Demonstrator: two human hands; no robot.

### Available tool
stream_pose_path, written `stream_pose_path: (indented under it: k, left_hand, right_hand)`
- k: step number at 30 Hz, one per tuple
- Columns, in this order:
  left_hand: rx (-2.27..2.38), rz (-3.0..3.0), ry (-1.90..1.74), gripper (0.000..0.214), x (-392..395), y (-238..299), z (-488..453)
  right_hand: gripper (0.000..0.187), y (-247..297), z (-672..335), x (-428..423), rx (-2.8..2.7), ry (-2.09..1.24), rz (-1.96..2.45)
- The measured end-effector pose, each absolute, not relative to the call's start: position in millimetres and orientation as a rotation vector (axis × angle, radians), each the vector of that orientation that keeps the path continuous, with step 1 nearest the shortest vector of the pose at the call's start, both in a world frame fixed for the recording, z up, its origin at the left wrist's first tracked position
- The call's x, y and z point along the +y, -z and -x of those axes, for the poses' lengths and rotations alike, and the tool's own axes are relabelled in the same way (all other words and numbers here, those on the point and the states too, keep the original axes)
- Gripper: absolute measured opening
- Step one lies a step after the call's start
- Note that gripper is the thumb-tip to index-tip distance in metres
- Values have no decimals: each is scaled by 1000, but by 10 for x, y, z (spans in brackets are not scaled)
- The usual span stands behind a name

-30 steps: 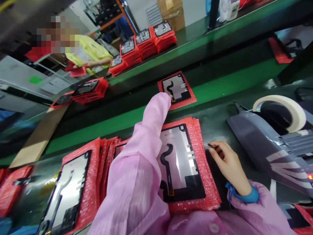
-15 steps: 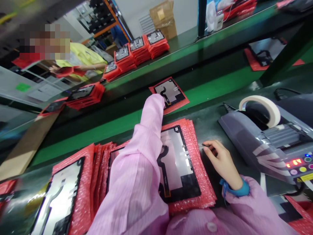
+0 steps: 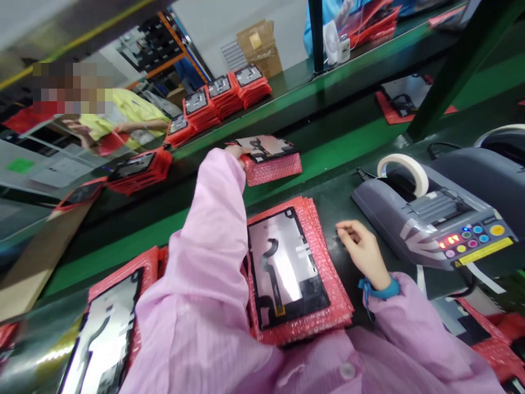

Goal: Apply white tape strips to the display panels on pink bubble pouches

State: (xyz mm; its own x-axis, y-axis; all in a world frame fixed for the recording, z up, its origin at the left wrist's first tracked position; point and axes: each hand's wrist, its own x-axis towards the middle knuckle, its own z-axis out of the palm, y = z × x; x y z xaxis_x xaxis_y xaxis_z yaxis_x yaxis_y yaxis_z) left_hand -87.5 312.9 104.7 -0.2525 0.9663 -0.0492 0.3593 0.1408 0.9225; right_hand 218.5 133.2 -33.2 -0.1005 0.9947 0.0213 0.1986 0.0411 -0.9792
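My left hand (image 3: 235,152), largely hidden behind its pink sleeve, grips the left edge of a tablet screen panel (image 3: 268,146) lying on a red bubble-wrap bag (image 3: 274,168). Panel and bag are tilted over the far green belt. My right hand (image 3: 365,251), with a blue wristband, rests by the bench with its fingers curled together; whatever they hold, if anything, is too small to make out. Between my arms lies another screen panel (image 3: 287,268), back side up, on stacked red bubble-wrap bags (image 3: 328,273). To the left is one more panel (image 3: 102,328) on red bags.
A grey tape dispenser (image 3: 435,213) with a tape roll and lit display stands at right. Stacks of bagged panels (image 3: 219,90) line the far shelf. A person in yellow (image 3: 135,112) holds something red across the line. A green post (image 3: 463,65) rises at right.
My left hand has taken hold of the panel and its red bag on the belt, tilting them and shifting them slightly left. My right hand stays curled in nearly the same place.
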Motion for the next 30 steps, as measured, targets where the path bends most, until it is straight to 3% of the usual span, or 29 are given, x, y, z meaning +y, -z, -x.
stream_pose_path:
  k: [5, 10, 16, 20, 23, 26, 30]
  left_hand:
    - [1547, -869, -1170, 28, 1954, -1385, 954]
    - [1318, -590, -1283, 9, 522, -1022, 634]
    - [1181, -311, -1296, 16, -196, -454, 389]
    - [1186, -358, -1285, 11, -244, -398, 479]
    - [1490, -585, -1314, 18, -183, -287, 480]
    - [2028, -1136, -1386, 36, -177, -100, 381]
    - [2241, -1884, -1105, 34, -345, 71, 237]
  right_hand:
    - [42, -2, -2195, 1293, -1132, -1513, 1047]
    - [63, -306, -2125, 1042, -1200, -1948, 857]
    - [46, -287, -2144, 663, -1717, -1514, 1098]
    - [32, -331, -2159, 522, -1473, -1831, 1030]
    - [41, -287, -2075, 437, -1235, -1970, 1071]
    - [43, -135, -2020, 286, -1324, -1728, 1141]
    - [27, 82, -2270, 45, -1344, -1011, 1385]
